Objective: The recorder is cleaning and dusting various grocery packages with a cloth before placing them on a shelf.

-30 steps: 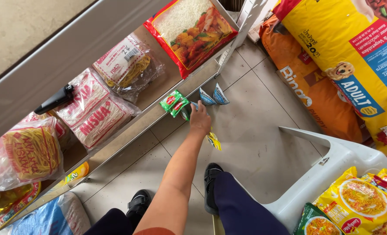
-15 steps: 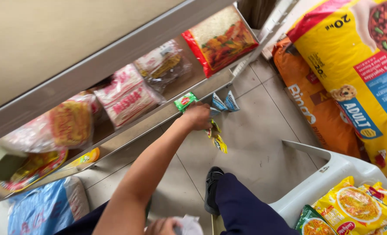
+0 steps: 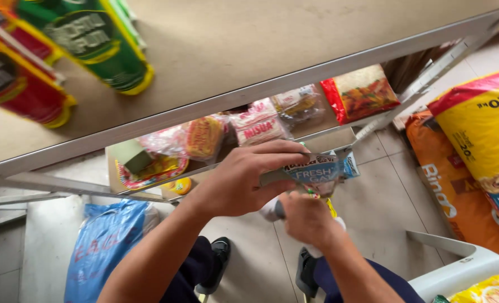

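Observation:
My left hand (image 3: pixel 235 185) is closed over the top of a strip of blue and silver sachets (image 3: pixel 317 171), held in front of the lower shelf's edge. Just below it, my right hand (image 3: pixel 305 219) grips the lower part of the strip together with something white (image 3: pixel 269 211) that I cannot make out. A yellow sachet (image 3: pixel 331 206) peeks out behind the right hand. Both hands are touching at the strip.
A metal rack with board shelves (image 3: pixel 249 92) fills the upper view; its lower shelf holds snack packets (image 3: pixel 258 126) and a red bag (image 3: pixel 359 92). Green and red packs (image 3: pixel 92 39) sit top left. Large pet-food bags (image 3: pixel 479 140), a white chair (image 3: pixel 463 266) and a blue sack (image 3: pixel 106 241) stand on the tiled floor.
The left hand has come up from the shelf edge with the sachet strip, and the right hand has joined it. The view has risen, showing the upper shelf.

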